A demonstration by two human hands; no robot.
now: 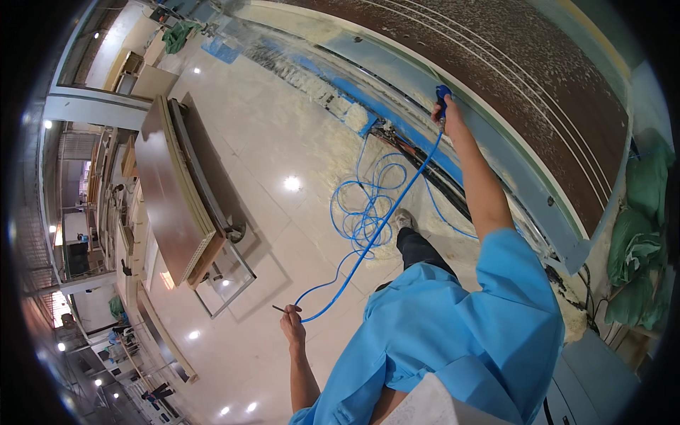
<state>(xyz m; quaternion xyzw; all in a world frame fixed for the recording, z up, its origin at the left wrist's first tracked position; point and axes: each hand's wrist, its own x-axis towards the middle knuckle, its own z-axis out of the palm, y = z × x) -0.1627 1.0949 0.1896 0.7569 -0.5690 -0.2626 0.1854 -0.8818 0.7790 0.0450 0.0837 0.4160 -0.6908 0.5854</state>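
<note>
My right hand [451, 117], arm stretched out, is closed around a blue air blow gun [443, 95]. The gun's thin nozzle points toward the edge of a long brown panel [517, 64], which has pale lines and is strewn with light dust. From its handle a blue air hose [394, 207] runs down across my front to my left hand [292, 329]. The fingers of that hand are closed on the hose, and a thin dark pencil-like stick [279, 309] juts out beside them. Loose coils of blue hose [354, 216] lie on the floor.
Pale sawdust [322, 152] covers the floor along the grey machine bed [397, 60]. At left, brown panels [166, 184] lie stacked on a wheeled cart [234, 283]. Black cables [418, 159] run below the machine. Green sacks [634, 244] stand at far right. My shoe [404, 218] is beside the coils.
</note>
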